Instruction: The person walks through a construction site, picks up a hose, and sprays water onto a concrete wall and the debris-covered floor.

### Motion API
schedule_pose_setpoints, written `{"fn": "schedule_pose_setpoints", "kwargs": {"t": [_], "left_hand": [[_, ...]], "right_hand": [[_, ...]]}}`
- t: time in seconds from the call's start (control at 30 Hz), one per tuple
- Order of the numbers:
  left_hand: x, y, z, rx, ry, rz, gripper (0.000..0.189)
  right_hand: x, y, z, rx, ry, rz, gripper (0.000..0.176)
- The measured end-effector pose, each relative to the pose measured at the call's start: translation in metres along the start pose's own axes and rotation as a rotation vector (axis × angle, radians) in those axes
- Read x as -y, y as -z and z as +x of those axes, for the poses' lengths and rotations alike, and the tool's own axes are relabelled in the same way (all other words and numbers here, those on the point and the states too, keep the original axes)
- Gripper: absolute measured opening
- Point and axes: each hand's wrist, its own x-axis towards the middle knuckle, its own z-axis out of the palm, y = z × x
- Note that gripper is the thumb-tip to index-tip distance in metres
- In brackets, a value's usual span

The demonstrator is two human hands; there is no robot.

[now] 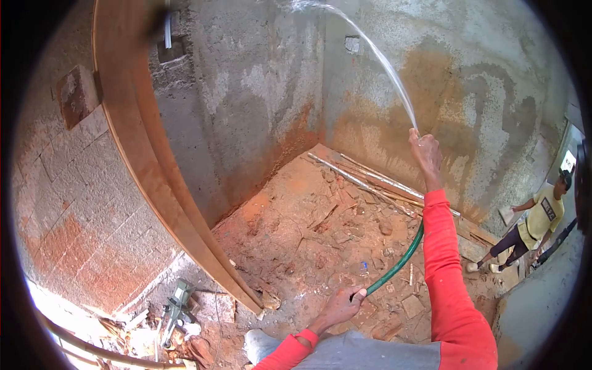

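Note:
My right hand [425,149] is raised and closed around the end of a green hose [401,262]. From it a stream of water [388,69] arcs up and to the left, striking the concrete wall [259,55] near the corner at the top. Lower down, my left hand [341,306] grips the same hose, which curves up from there behind my right forearm. Wet, darker patches show on the right-hand wall [493,92]. The hose beyond my left hand is hidden.
A wooden door frame [139,129] stands at the left beside a block wall [80,203]. Long boards and pipes [382,185] lie along the right wall. Rubble [296,228] covers the floor. A green power tool [179,305] sits lower left. Another person [539,216] stands at right.

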Motion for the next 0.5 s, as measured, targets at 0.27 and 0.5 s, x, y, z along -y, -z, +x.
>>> {"fn": "schedule_pose_setpoints", "kwargs": {"t": [0.27,0.5], "left_hand": [[-0.008,0.004,0.0,-0.001,0.002,-0.032,0.037],[-0.003,0.003,0.001,-0.055,0.066,-0.069,0.038]], "right_hand": [[0.01,0.014,0.003,-0.09,-0.028,0.084,0.07],[0.02,0.017,0.011,-0.118,-0.025,0.157,0.072]]}}
